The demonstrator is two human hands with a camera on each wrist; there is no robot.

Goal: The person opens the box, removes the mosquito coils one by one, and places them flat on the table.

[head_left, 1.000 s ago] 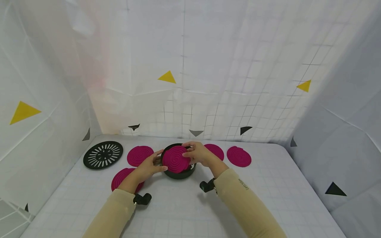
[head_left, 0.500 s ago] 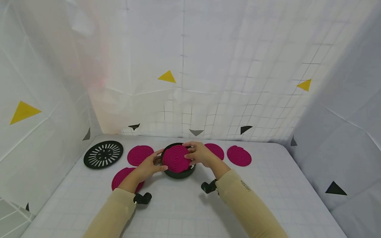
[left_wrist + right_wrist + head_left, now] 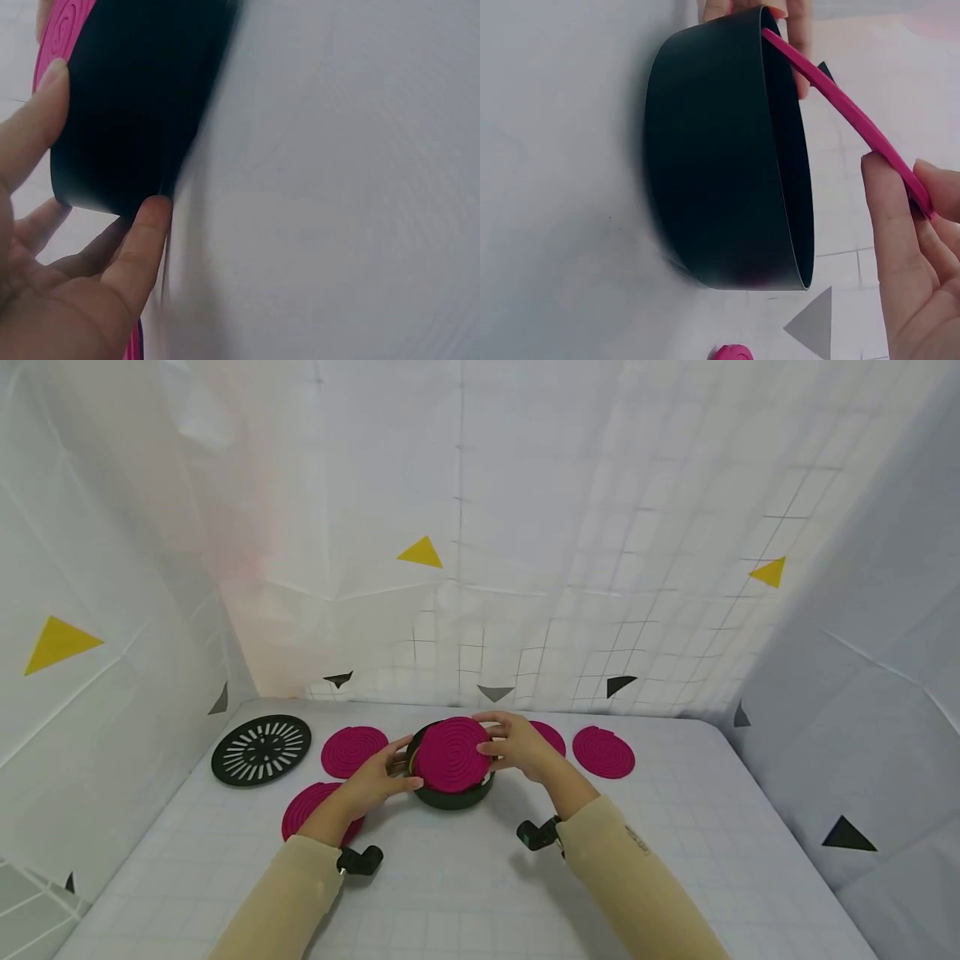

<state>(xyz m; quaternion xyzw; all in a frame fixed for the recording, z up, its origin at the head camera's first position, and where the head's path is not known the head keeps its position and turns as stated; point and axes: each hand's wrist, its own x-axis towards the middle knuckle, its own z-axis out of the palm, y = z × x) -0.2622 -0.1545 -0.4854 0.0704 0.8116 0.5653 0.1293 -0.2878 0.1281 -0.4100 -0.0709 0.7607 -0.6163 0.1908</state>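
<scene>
A round black container (image 3: pixel 450 799) stands on the table, its dark side wall (image 3: pixel 135 97) filling much of the left wrist view. My left hand (image 3: pixel 381 781) grips its left side, thumb at the rim and fingers against the wall. Between thumb and fingers, my right hand (image 3: pixel 521 750) pinches the right edge of a magenta spiral coaster (image 3: pixel 453 756). Seen edge-on in the right wrist view, the coaster (image 3: pixel 847 109) slants up out of the container's mouth, its lower end just inside the rim. It hides most of the opening in the head view.
Matching magenta coasters lie flat: one behind left (image 3: pixel 354 752), one partly under my left wrist (image 3: pixel 306 806), one behind my right hand (image 3: pixel 551 735), one farther right (image 3: pixel 603 752). A black slotted disc (image 3: pixel 261 752) lies at far left. White sheets wall the table.
My right hand has moved slightly right, carrying the magenta coaster right and a little up over the container. The left hand keeps its grip in place.
</scene>
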